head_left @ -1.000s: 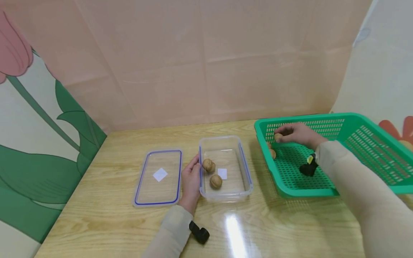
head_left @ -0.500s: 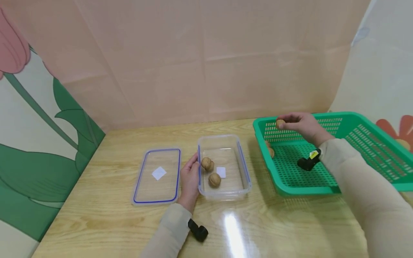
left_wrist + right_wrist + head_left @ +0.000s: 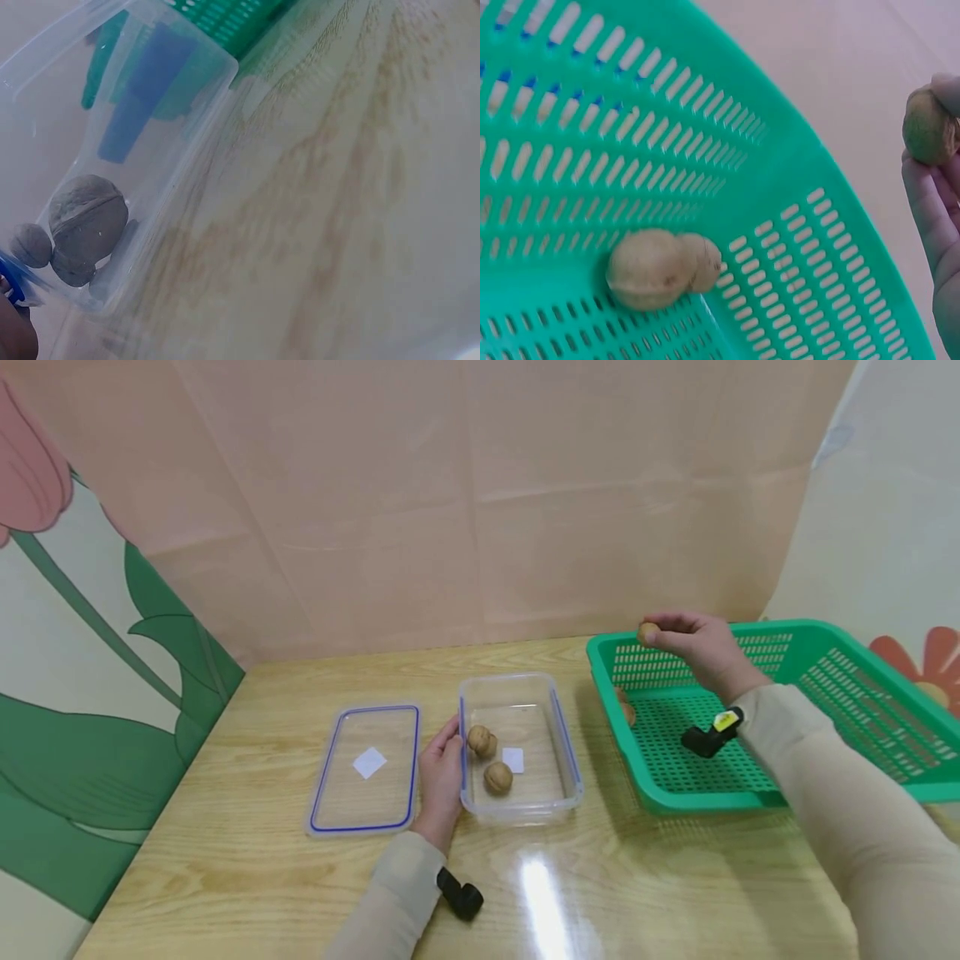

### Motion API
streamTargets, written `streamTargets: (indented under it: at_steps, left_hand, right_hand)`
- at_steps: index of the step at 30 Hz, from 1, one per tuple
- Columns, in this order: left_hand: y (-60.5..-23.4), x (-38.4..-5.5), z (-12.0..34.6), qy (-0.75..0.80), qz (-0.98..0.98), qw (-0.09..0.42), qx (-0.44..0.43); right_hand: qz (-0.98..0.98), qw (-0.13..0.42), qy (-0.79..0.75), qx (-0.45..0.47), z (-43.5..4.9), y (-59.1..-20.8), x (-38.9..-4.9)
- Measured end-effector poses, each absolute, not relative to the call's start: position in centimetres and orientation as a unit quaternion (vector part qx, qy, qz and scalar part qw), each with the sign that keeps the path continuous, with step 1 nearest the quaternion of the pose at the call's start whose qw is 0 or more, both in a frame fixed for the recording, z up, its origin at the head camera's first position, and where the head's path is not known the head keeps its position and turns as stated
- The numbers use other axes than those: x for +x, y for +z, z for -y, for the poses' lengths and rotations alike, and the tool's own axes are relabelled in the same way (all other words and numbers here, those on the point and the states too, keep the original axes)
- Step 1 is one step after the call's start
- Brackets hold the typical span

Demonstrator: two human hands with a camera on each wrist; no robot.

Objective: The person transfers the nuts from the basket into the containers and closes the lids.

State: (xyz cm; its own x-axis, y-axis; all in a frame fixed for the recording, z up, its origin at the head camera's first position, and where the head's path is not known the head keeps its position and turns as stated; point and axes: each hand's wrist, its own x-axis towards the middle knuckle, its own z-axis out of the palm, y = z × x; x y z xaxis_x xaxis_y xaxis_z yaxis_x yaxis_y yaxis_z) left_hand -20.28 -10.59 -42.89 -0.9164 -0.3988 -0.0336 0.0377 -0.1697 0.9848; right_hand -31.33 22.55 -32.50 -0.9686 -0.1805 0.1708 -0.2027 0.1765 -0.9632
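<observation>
My right hand [image 3: 705, 647] pinches a walnut [image 3: 647, 634] between thumb and fingertips, above the left back rim of a green plastic basket [image 3: 654, 800]. In the right wrist view, this walnut [image 3: 928, 127] is clear of the basket wall. Two more walnuts [image 3: 649, 270] touch each other in the basket's corner. My left hand [image 3: 440, 781] lies along the left side of a clear lidless container [image 3: 558, 743], its fingers extended against the wall. Inside are walnuts, one nearer the front [image 3: 498, 778] and a bunched pair [image 3: 481, 741] behind it; the overlap makes their number uncertain.
A clear lid [image 3: 365, 802] with a blue seal and a white paper square [image 3: 370, 762] lies left of the container on the wooden table [image 3: 247, 827]. Another white square [image 3: 513, 760] shows at the container. A pinkish sheet [image 3: 375, 527] hangs behind the table.
My right hand has lifted the walnut from inside the basket up to above its rim. The left hand and the container stay in place; the head view has shifted slightly.
</observation>
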Motion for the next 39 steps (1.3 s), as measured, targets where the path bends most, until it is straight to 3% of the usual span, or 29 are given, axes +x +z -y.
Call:
streamTargets:
  at_steps: [6, 32, 39]
  left_hand:
    - [-42.9, -20.3, 10.6, -0.750, 0.630, 0.145, 0.142]
    - [-43.0, -20.4, 10.3, -0.749, 0.625, 0.169, 0.142]
    - [-43.0, -20.4, 10.3, -0.749, 0.625, 0.172, 0.139]
  right_hand:
    - [0.730, 0.000, 0.669, 0.140, -21.1, -32.0, -30.9]
    - [0.803, -0.015, 0.583, 0.124, -13.9, -31.2, -29.7]
    - [0.806, -0.052, 0.574, 0.138, -11.2, -31.6, -29.9]
